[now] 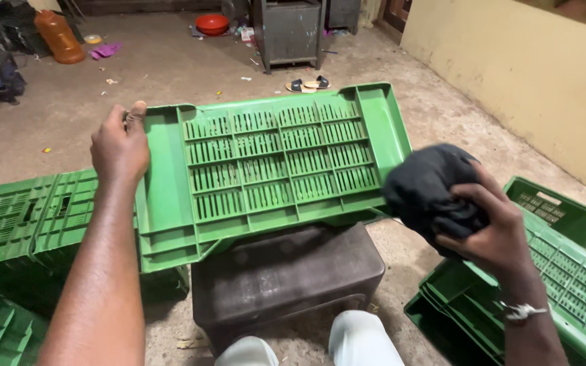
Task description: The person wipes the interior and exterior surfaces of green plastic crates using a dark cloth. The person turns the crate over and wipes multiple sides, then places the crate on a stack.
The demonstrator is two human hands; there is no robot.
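So: green crate panel (266, 163) held flat over dark box (286, 274).
L hand (120, 146) clamped on panel's far-left corner; R hand (486, 220) clenched round black cloth (425, 186) at its right edge.

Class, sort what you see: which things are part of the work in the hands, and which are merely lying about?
In use:
left hand gripping green slatted panel
right hand clutching dark cloth
dark box beneath the panel

Lying about:
orange jug
red bowl
sandals
stacked green crates
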